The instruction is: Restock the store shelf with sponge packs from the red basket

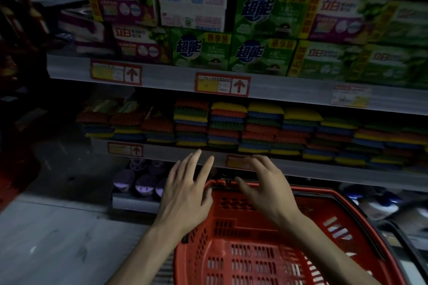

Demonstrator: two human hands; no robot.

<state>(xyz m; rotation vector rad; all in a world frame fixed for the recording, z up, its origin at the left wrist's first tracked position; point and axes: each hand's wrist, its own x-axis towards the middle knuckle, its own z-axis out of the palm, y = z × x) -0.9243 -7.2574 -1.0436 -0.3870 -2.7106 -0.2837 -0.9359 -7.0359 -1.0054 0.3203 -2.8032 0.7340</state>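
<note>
Head camera, looking down a dim store aisle: a person's left hand (185,194) and right hand (266,190) hover side by side over the far rim of a red slotted plastic basket (254,261). Both are open and neither grips anything — the left has its fingers straight and spread, the right has them loosely bent. Just beyond the fingertips runs the grey metal edge of the middle shelf (324,170), where flat sponge packs in red, yellow, blue and green (231,125) lie stacked in rows of piles along its visible length, tallest near the centre. Red-framed price labels with upward arrows (222,84) sit on the shelf edge above, under green and purple cardboard detergent boxes (201,51). Purple-lidded round tubs (141,183) stand on the bottom shelf left of the basket, beside the pale grey floor (58,238).
</note>
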